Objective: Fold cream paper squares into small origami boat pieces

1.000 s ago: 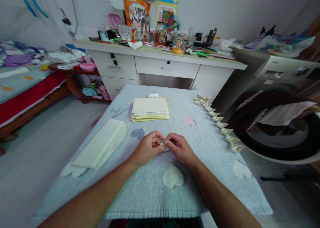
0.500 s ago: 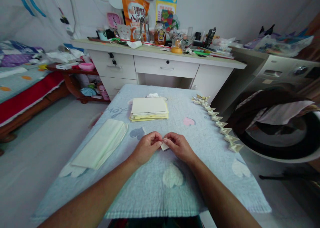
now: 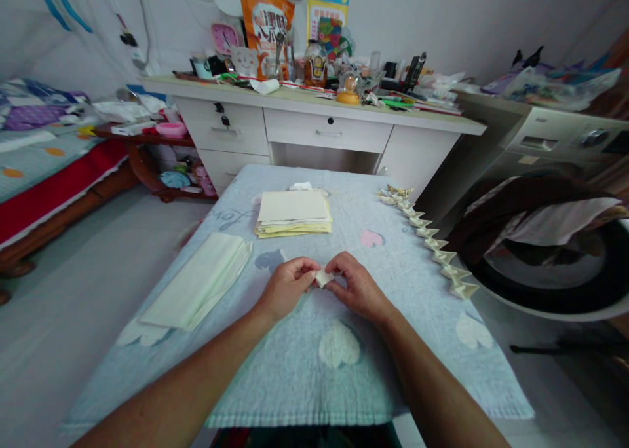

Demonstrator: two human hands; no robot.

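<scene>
A small piece of folded cream paper (image 3: 323, 278) is between my two hands, just above the middle of the table. My left hand (image 3: 289, 287) pinches its left side between thumb and fingertips. From the right, my right hand (image 3: 358, 286) holds it with the index finger at the upper edge and the thumb lower down. Beyond the hands lies a stack of cream and yellow paper sheets (image 3: 293, 207). Along the right side of the table runs a row of several folded paper pieces (image 3: 443, 257) with pointed ends.
A folded pale green paper bundle (image 3: 199, 281) lies on the left of the blue tablecloth (image 3: 275, 382). Behind stands a white desk (image 3: 417, 150) crowded with a jar (image 3: 315, 65) and an orange bag (image 3: 265, 29). At right is a washing machine (image 3: 555, 137), laundry in its open door.
My right hand's fingers have opened a little and shifted on the paper, so more of it shows. The left hand keeps its pinch in nearly the same place.
</scene>
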